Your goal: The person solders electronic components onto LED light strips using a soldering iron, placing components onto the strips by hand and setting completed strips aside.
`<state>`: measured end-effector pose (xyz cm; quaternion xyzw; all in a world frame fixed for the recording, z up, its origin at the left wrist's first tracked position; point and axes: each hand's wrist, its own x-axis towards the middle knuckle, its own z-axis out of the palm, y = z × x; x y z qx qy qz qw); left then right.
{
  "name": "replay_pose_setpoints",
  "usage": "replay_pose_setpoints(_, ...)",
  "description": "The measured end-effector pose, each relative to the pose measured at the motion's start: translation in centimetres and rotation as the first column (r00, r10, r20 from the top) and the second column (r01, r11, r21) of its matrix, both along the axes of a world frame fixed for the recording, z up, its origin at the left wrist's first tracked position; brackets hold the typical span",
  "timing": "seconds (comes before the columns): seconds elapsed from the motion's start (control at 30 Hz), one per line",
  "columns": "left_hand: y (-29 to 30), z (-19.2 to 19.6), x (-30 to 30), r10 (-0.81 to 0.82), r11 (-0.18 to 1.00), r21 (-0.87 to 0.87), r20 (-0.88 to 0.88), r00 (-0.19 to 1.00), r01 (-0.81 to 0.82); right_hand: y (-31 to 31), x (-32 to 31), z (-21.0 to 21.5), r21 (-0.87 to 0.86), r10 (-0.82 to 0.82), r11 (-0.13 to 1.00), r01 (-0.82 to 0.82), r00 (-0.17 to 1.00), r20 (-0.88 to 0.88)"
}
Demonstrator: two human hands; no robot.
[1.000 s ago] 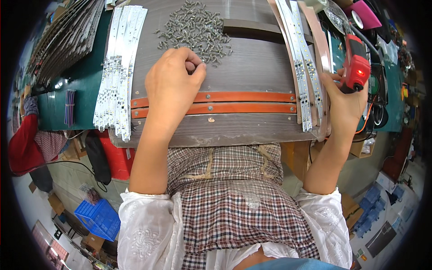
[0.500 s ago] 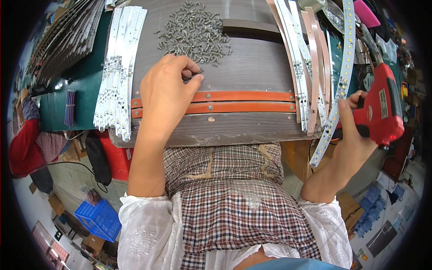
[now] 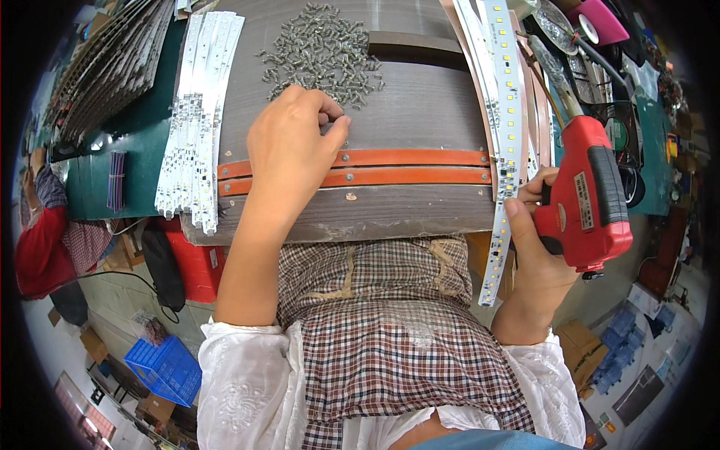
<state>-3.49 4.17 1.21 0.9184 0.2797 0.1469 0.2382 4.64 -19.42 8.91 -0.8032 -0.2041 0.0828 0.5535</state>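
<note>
My left hand [image 3: 292, 150] rests on the dark wooden board [image 3: 420, 105], fingertips pinched at the near edge of a pile of small grey screws [image 3: 322, 52]. Whether a screw sits between the fingers I cannot see. My right hand [image 3: 536, 247] grips a red electric screwdriver [image 3: 589, 195] off the board's right edge, with its bit pointing away from me. A long white LED strip [image 3: 504, 142] lies along the board's right side, its near end hanging past the edge against my right fingers.
Two orange strips [image 3: 420, 166] cross the board. A stack of white LED strips [image 3: 196, 112] lies on its left side, and grey metal strips [image 3: 97, 67] on the green table beyond. A person's red sleeve [image 3: 34, 240] is far left, a blue crate [image 3: 166, 367] below.
My right hand has swung the red screwdriver and the LED strip in from the right toward the board. My left hand has stayed at the screw pile.
</note>
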Motion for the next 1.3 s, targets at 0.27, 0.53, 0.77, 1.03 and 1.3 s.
replay_pose_setpoints(0.27,-0.9,1.6,0.5,0.089,0.985,-0.158,0.158,0.983,-0.064,1.1,0.2,-1.2,0.112,-0.001,0.994,0.013,0.995,-0.104)
replay_pose_setpoints(0.53,0.7,2.2,-0.1,0.143,0.979,-0.158,0.075,0.987,-0.13,1.7,0.0,-1.8,0.111,0.017,0.994,0.004,0.982,-0.187)
replay_pose_setpoints(0.77,0.1,0.1,1.1,-0.082,0.997,0.003,0.106,0.991,0.082,1.8,-0.1,-1.6,0.062,0.034,0.998,-0.022,0.98,-0.195)
replay_pose_setpoints(1.03,-0.1,-0.1,1.7,-0.159,0.974,0.174,0.059,0.986,0.146,1.6,0.0,-2.3,0.114,0.042,0.993,-0.017,0.975,-0.219)
replay_pose_setpoints(1.3,-1.5,2.5,1.6,0.06,0.862,-0.505,0.195,0.979,0.047,2.2,0.1,-3.6,0.151,0.007,0.988,0.024,0.98,-0.197)
